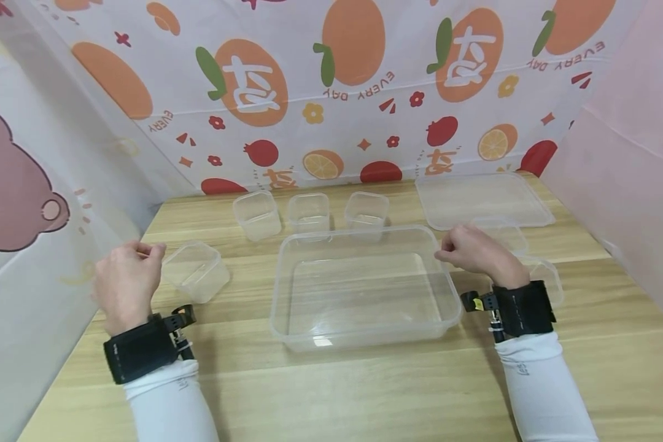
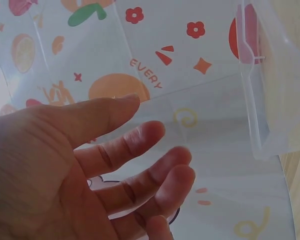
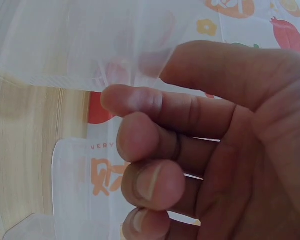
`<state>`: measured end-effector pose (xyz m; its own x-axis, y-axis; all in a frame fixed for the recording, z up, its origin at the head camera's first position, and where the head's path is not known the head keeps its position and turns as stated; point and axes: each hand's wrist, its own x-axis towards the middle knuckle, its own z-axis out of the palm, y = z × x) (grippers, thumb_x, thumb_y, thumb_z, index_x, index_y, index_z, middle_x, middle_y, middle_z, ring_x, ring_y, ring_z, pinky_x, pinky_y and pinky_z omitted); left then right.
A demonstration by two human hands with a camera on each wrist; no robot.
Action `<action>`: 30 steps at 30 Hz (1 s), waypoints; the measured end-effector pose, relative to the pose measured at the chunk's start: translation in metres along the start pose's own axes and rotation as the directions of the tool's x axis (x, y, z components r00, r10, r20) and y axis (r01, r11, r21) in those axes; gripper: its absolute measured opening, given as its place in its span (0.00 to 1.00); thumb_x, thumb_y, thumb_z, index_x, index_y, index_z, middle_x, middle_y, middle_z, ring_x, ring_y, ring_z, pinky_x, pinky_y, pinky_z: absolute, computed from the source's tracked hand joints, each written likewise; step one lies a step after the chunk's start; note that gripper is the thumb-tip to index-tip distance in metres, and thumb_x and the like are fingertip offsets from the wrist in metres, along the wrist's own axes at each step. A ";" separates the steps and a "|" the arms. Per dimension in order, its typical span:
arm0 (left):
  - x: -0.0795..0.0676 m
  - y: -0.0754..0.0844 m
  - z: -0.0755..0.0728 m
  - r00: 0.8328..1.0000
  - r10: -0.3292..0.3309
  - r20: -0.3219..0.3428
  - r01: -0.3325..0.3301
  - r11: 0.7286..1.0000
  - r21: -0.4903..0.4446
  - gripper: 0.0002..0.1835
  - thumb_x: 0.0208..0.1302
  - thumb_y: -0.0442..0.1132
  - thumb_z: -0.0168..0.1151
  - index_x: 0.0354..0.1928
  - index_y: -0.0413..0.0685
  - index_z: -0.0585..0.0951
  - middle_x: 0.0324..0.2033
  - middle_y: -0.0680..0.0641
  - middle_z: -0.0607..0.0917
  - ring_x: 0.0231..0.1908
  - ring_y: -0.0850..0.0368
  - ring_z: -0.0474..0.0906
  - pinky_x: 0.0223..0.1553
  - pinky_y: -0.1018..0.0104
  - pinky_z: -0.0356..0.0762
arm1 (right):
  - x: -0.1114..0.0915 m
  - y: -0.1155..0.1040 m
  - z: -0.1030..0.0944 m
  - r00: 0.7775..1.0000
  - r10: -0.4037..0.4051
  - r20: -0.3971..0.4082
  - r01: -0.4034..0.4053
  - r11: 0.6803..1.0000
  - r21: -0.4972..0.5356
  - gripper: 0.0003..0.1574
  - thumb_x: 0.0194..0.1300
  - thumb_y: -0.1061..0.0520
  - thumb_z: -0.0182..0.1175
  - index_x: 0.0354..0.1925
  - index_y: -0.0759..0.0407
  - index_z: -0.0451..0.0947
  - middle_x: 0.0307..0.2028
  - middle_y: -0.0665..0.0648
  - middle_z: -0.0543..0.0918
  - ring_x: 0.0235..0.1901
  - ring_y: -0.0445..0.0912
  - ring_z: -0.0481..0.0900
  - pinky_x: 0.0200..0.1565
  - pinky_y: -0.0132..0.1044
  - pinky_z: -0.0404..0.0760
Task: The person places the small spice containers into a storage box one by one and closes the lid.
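Observation:
A large clear rectangular plastic container (image 1: 364,337) stands on the table, its open top facing up. My right hand (image 1: 472,252) pinches its right wall at the rim; in the right wrist view the thumb shows through the plastic wall (image 3: 90,40), with the index finger on the other side. Over the table's left side hovers my left hand (image 1: 127,279), its fingers loosely bent with nothing between them. Close beside it is a small clear plastic cup (image 1: 201,279), which in the left wrist view sits apart from the fingertips (image 2: 177,177).
Behind the large container stand three more small clear cups: one at left (image 1: 261,224), one in the middle (image 1: 309,209) and one at right (image 1: 367,209). A large flat lid (image 1: 486,196) lies at the back right. Smaller clear lids (image 1: 552,279) lie partly beneath the right arm. Printed cloth (image 1: 298,135) hangs behind.

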<state>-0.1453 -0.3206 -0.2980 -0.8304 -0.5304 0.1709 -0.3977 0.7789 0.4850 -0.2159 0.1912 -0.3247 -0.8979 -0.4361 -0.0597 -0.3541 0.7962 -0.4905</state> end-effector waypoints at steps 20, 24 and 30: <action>0.009 -0.016 0.014 0.979 -0.037 0.203 0.037 0.999 0.007 0.24 0.75 0.40 0.48 0.33 0.26 0.84 0.28 0.33 0.84 0.32 0.37 0.76 0.25 0.54 0.68 | -0.001 0.001 -0.001 1.000 0.001 0.009 -0.001 1.000 -0.003 0.16 0.69 0.63 0.61 0.23 0.63 0.79 0.17 0.48 0.64 0.19 0.43 0.64 0.25 0.37 0.63; 0.009 -0.019 0.017 0.977 -0.058 0.205 0.065 0.997 -0.030 0.22 0.72 0.36 0.45 0.31 0.27 0.85 0.19 0.41 0.84 0.29 0.39 0.76 0.25 0.55 0.67 | -0.001 0.002 0.000 1.000 -0.003 0.010 0.003 1.000 0.001 0.16 0.69 0.62 0.61 0.23 0.63 0.79 0.17 0.48 0.64 0.19 0.43 0.63 0.25 0.37 0.63; 0.009 -0.023 0.023 0.973 -0.086 0.212 0.100 0.993 -0.056 0.20 0.72 0.36 0.46 0.46 0.26 0.82 0.16 0.49 0.84 0.37 0.34 0.79 0.29 0.53 0.70 | 0.000 0.003 0.003 1.000 -0.009 0.013 0.009 1.000 0.010 0.16 0.69 0.62 0.61 0.23 0.62 0.79 0.17 0.48 0.64 0.19 0.43 0.64 0.26 0.36 0.64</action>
<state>-0.1530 -0.3356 -0.3268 -0.8571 -0.5119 -0.0572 -0.4559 0.7022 0.5468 -0.2165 0.1925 -0.3285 -0.8913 -0.4484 -0.0666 -0.3591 0.7880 -0.5001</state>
